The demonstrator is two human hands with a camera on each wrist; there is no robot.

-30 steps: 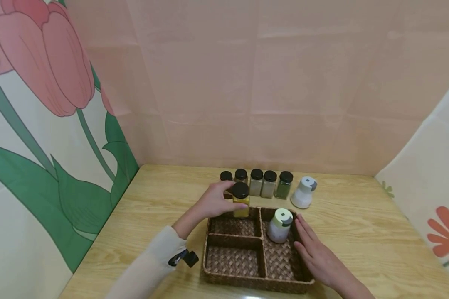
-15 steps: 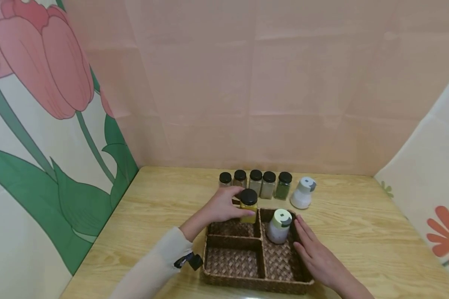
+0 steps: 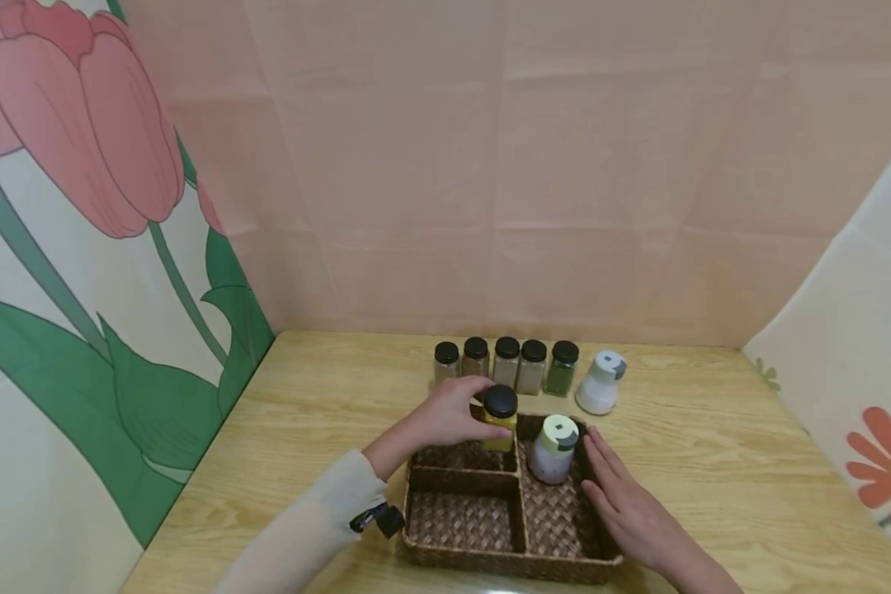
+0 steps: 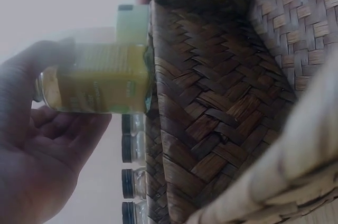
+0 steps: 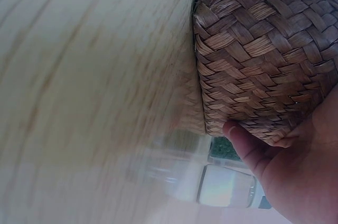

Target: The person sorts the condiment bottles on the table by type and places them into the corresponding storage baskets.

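My left hand (image 3: 453,412) grips a square glass spice jar (image 3: 500,419) with a black lid and yellow contents, thumb on one side and fingers on the other. The jar is upright over the back left compartment of a brown woven tray (image 3: 512,564). In the left wrist view, the yellow jar (image 4: 105,84) has its base near the tray's rim; whether it touches is unclear. My right hand (image 3: 631,516) rests with straight fingers against the tray's right wall. A white shaker (image 3: 553,455) with a pale green top stands in the right compartment.
Behind the tray, several black-lidded spice jars (image 3: 507,367) stand in a row. At their right end is a green-filled jar (image 3: 562,370), then another white shaker (image 3: 601,385) with a bluish top. A pink cloth (image 3: 490,181) hangs behind the wooden table (image 3: 728,445).
My left hand has carried the yellow jar slightly right and towards me, closer to the tray's middle divider. My right hand and the tray have stayed in place.
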